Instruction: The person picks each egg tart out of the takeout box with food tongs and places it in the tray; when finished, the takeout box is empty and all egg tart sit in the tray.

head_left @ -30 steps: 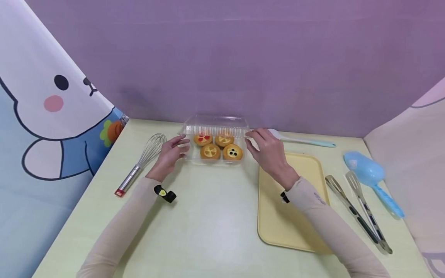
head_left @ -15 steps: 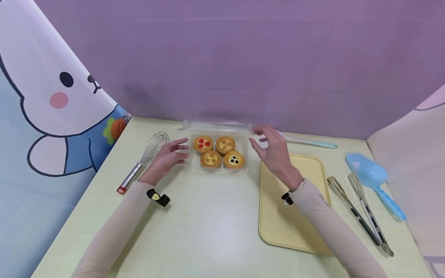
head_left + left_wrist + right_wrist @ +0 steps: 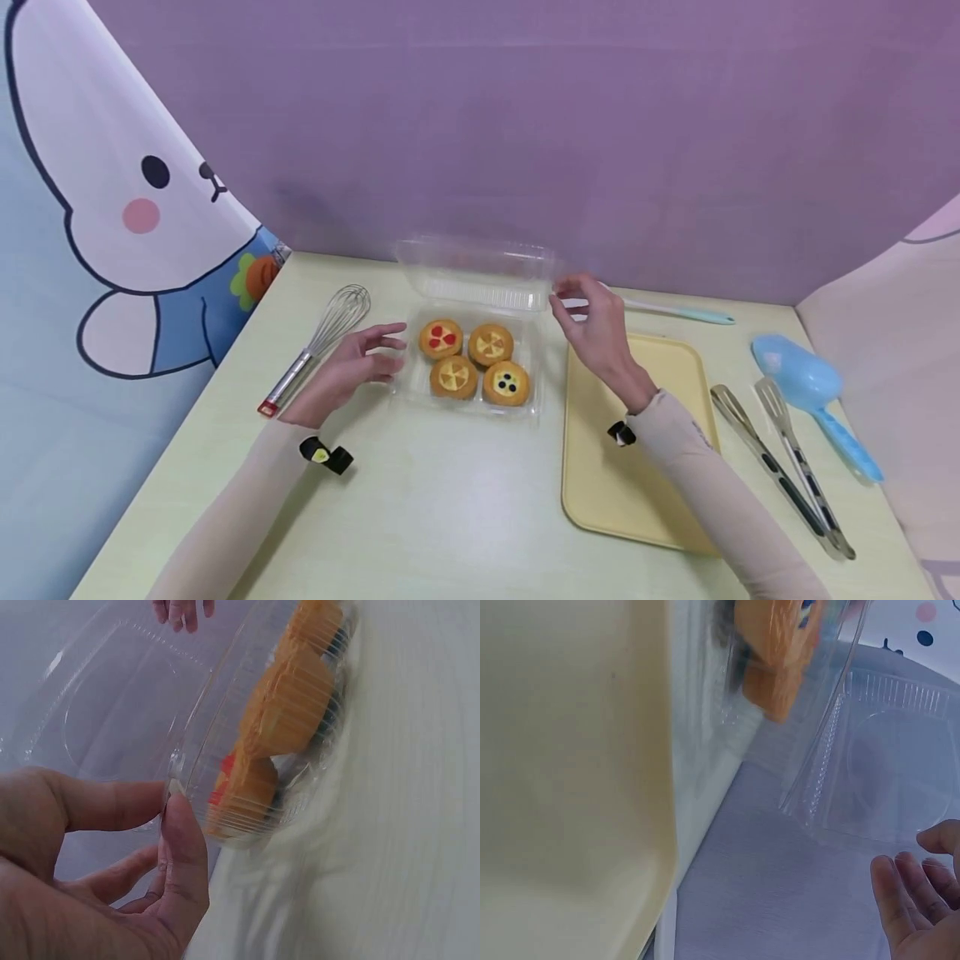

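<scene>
Left wall (image 3: pixel 157 200): pale blue cloth with a white rabbit, beside the left edge of the worktop (image 3: pixel 450 500).
Whisk (image 3: pixel 318 337): near the left edge, wires toward the far edge.
Left grip (image 3: pixel 345 371): thumb and a finger pinch the rim of the box (image 3: pixel 457 410).
Box: clear, halfway along the far edge and near it, lid (image 3: pixel 476 271) tilted open on its far side.
Pastries (image 3: pixel 491 344): four, inside the box.
Worktop: pale yellow-green, a soft sheen mid-surface.
Back wall (image 3: pixel 480 125): purple cloth, rising behind the far edge.
Right grip (image 3: pixel 600 329): fingertips at the lid's right edge; whether they hold it, I cannot tell.
Tray (image 3: pixel 600 467): yellow, on the right half, under the right sleeve (image 3: pixel 712 483).
Spatula (image 3: pixel 708 316): along the far edge, toward the far right corner.
Tongs (image 3: pixel 806 475): spread, joined end toward the near right corner.
Scoop (image 3: pixel 806 375): blue, beside the right edge.
Right wall (image 3: pixel 900 350): pale cloth.
</scene>
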### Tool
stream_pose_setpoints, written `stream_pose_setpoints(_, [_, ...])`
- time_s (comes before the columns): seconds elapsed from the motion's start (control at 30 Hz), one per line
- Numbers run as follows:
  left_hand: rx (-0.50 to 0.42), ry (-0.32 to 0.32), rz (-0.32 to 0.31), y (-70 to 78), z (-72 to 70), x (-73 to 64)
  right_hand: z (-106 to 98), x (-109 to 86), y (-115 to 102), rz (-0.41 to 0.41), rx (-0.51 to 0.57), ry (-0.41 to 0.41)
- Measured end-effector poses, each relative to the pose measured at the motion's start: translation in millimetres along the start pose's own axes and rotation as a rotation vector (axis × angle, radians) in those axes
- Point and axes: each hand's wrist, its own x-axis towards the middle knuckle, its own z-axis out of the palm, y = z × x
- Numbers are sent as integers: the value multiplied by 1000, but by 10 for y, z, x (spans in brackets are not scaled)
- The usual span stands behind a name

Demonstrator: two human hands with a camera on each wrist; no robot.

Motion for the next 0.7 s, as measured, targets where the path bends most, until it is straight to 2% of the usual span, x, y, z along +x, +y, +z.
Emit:
stream_pose_setpoints(0.43, [29, -41, -53, -29, 26, -344, 33, 12, 74, 151, 18, -62])
stream_pose_setpoints(0.7, [13, -44, -59, -49, 46, -481, 53, 4, 166, 300, 157, -158])
